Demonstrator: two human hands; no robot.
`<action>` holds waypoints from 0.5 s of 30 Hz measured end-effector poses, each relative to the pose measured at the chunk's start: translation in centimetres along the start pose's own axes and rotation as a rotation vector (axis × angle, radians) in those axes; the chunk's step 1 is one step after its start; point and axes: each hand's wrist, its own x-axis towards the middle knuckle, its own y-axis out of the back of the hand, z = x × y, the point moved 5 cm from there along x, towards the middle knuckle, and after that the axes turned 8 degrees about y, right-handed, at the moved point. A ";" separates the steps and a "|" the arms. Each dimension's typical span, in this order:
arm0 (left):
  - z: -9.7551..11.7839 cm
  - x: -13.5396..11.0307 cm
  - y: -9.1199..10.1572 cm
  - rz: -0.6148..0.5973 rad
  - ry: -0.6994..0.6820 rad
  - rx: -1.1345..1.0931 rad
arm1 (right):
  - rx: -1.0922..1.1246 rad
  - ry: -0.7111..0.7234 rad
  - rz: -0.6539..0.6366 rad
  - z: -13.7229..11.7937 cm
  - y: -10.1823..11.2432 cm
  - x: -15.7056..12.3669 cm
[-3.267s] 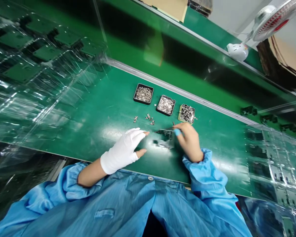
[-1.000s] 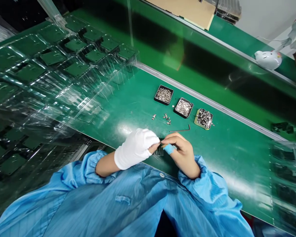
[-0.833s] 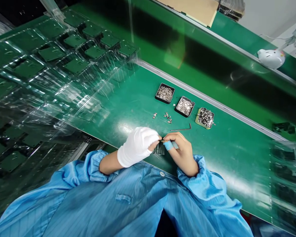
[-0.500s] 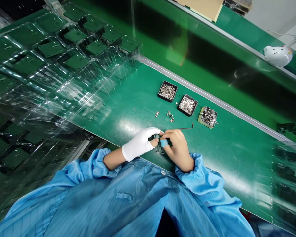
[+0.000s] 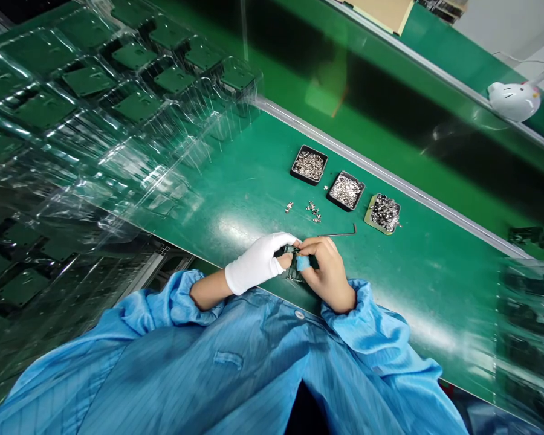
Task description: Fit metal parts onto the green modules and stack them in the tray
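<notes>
My left hand [image 5: 259,261], in a white glove with bare fingertips, curls around the left side of a small dark part [image 5: 294,269] lying on the green bench near its front edge. My right hand [image 5: 327,270], bare with a blue wrap on one finger, pinches at the top of the same part; what sits between its fingertips is too small to make out. A thin hex key [image 5: 340,232] lies on the bench just beyond my right hand. A few loose metal pieces [image 5: 312,211] are scattered farther out.
Three small trays of shiny metal parts [image 5: 309,165] [image 5: 345,190] [image 5: 383,212] sit in a row beyond the hands. Stacked clear blister trays [image 5: 95,121] fill the left; more clear trays [image 5: 526,320] stand at the right. A white cat-shaped fan base [image 5: 513,99] sits on the rear shelf.
My right hand has let go of the hex key, which now lies on the bench. Both hands have come together over the small dark part near the front edge.
</notes>
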 end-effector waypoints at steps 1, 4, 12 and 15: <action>0.0 0.0 0.0 -0.001 0.004 0.000 | -0.006 0.010 0.001 0.0 0.0 0.0; 0.0 0.0 0.0 -0.002 0.005 0.001 | -0.018 -0.009 -0.002 0.0 -0.1 -0.1; 0.1 0.4 -0.3 0.019 0.051 -0.065 | 0.243 -0.166 0.034 0.7 -0.3 -0.3; 0.2 0.6 -0.5 0.070 0.070 -0.060 | 0.532 -0.339 0.104 1.7 -1.0 -0.8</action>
